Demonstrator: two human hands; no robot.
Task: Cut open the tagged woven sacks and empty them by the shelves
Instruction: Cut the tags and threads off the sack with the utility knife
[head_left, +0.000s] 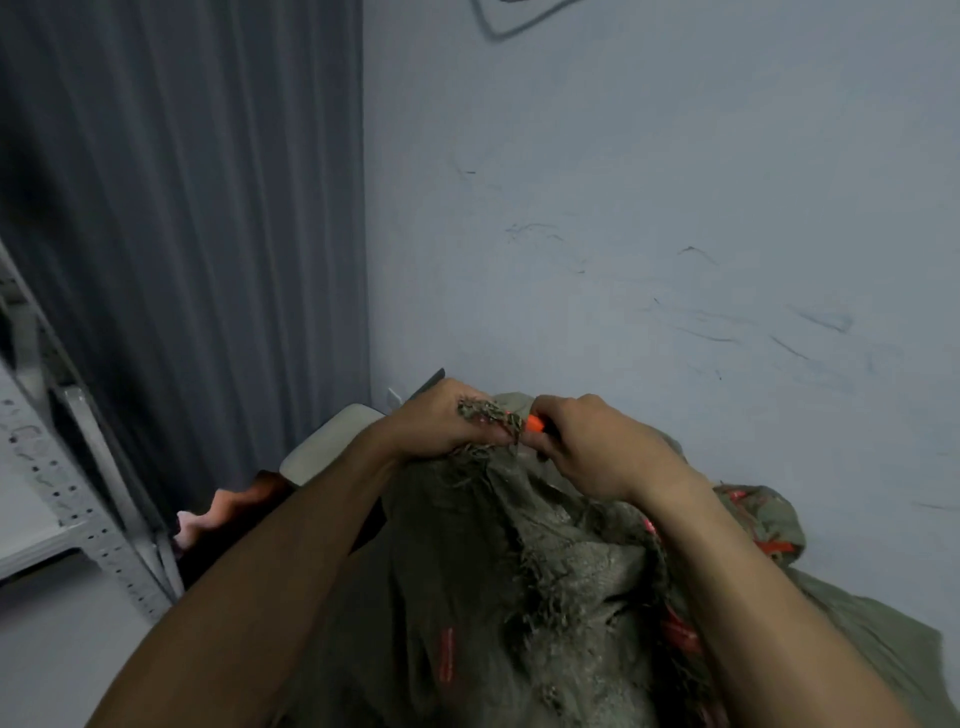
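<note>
Head view is showing the left hand (441, 423) clenching the woven sack (519, 561) by its frayed top; right hand (587, 447) fingers are grasping an orange cutter (535, 425), its blade hidden between both hands.

Woven sack (519, 561): olive-grey, coarse weave, standing upright in the lower centre of the view, its neck gathered and bunched at the top. Frayed threads hang along the gathered edge and down a ragged seam on the front face. Orange-red printed markings show on the lower left face and the right side. Cutter (536, 424): orange body, only a short section visible, lying against the frayed neck. Second woven sack (763, 525): same material with orange-red markings, just behind the first on the right, against the wall.
</note>
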